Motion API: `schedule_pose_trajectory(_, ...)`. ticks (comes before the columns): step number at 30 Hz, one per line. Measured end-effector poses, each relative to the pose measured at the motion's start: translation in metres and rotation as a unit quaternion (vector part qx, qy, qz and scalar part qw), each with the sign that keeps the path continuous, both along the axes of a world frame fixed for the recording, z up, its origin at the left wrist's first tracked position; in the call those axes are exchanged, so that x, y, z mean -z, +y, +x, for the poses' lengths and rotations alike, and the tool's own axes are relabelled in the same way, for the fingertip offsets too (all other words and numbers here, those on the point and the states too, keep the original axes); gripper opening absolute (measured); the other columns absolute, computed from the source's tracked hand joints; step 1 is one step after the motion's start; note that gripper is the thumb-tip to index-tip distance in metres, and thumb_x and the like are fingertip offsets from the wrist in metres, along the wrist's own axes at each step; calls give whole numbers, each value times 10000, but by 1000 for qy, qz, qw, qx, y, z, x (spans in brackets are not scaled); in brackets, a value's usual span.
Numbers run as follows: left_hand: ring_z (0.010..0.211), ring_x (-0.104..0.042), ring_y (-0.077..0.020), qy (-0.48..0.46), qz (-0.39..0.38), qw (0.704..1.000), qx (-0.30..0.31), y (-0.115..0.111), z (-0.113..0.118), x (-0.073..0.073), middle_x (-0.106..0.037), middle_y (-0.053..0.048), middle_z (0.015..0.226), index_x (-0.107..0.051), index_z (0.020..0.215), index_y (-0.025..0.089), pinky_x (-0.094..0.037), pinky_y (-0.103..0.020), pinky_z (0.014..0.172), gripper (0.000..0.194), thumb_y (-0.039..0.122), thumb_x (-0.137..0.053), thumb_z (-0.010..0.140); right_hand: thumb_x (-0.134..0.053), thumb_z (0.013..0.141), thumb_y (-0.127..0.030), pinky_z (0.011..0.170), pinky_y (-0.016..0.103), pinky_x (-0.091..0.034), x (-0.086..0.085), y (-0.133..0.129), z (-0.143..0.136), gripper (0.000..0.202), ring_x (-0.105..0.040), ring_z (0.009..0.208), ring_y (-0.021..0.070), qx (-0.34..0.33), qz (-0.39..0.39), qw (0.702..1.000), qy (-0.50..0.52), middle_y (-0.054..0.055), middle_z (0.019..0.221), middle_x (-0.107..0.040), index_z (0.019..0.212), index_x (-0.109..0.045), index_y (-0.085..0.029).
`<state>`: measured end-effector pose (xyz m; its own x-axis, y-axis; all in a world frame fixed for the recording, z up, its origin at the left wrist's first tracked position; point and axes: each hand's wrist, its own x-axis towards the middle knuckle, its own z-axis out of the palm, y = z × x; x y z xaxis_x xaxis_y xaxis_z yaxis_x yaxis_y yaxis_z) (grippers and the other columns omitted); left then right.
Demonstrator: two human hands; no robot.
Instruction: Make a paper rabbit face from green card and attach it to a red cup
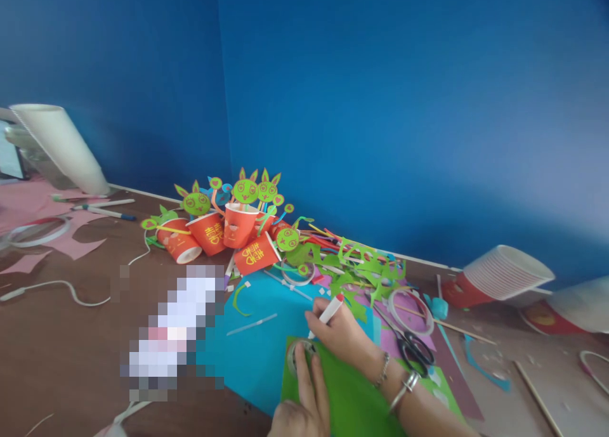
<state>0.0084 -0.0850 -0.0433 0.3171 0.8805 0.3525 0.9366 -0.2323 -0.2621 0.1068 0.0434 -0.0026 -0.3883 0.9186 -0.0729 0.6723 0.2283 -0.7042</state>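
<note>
Two outstretched fingers of my left hand (302,396) press a small round grey object (292,359), perhaps a tape roll, flat onto green paper (354,402); its other fingers are curled. My right hand (340,329) is closed around a white marker (329,314) with a red end pointing up. The marker's lower end points down beside the round object, and I cannot see whether its tip touches the paper. Under the green sheet lies blue paper (261,335), with a green scrap strip (239,302) and a thin clear strip on it.
Red paper cups (241,224) with green animal-face cutouts stand and lie behind. Green paper scraps (354,262), black-handled scissors (415,351) and a tape ring (410,311) are on the right. Stacked cups (507,272) lie farther right. A blurred-out object (174,329) and a white cable (78,297) lie left.
</note>
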Motion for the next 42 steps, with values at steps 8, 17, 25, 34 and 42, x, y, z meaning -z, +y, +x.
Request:
schedule_pose_trajectory(8, 315, -491, -54, 10, -11, 1000, 18, 0, -6, -10, -650, -199, 1134, -640, 1170, 182, -425, -161, 332, 499, 41, -501, 712, -444, 839, -324, 505, 237, -290, -3, -19, 12, 288, -354, 517, 112, 15, 17, 1000, -12, -57, 536, -373, 589, -345, -218)
schedule_pose_trajectory(17, 315, -499, -60, 18, -22, 999, 26, 0, -7, -13, -625, -214, 1167, -634, 1179, 169, -428, -170, 329, 512, 15, -488, 714, -463, 843, -327, 492, 234, -301, 4, -43, 20, 306, -380, 494, 110, 58, 61, 996, 5, -51, 517, -414, 584, -338, -221)
schedule_pose_trajectory(25, 333, -518, -69, 8, -25, 999, 19, 0, -5, -16, -636, -215, 1156, -648, 1162, 158, -439, -172, 344, 511, 30, -467, 701, -467, 845, -328, 487, 232, -327, 13, -62, 21, 319, -406, 484, 114, 95, 116, 989, 2, -43, 498, -428, 569, -347, -223)
schedule_pose_trajectory(34, 298, -494, -52, 22, -55, 997, 42, 2, -10, -30, -625, -254, 1150, -642, 1171, 154, -457, -164, 345, 511, 28, -503, 695, -419, 894, -417, 524, 240, -397, 4, -65, 31, 295, -525, 520, 137, 107, 10, 988, 115, -13, 555, -574, 781, -572, -191)
schedule_pose_trajectory(42, 322, -551, -78, 62, -75, 994, 50, 5, -15, -47, -602, -265, 1178, -616, 1200, 149, -460, -155, 342, 570, -2, -523, 659, -522, 734, -128, 849, 338, -433, -24, -69, 40, 354, -565, 970, 218, -47, 104, 992, 54, 81, 1015, -643, 1077, -578, -199)
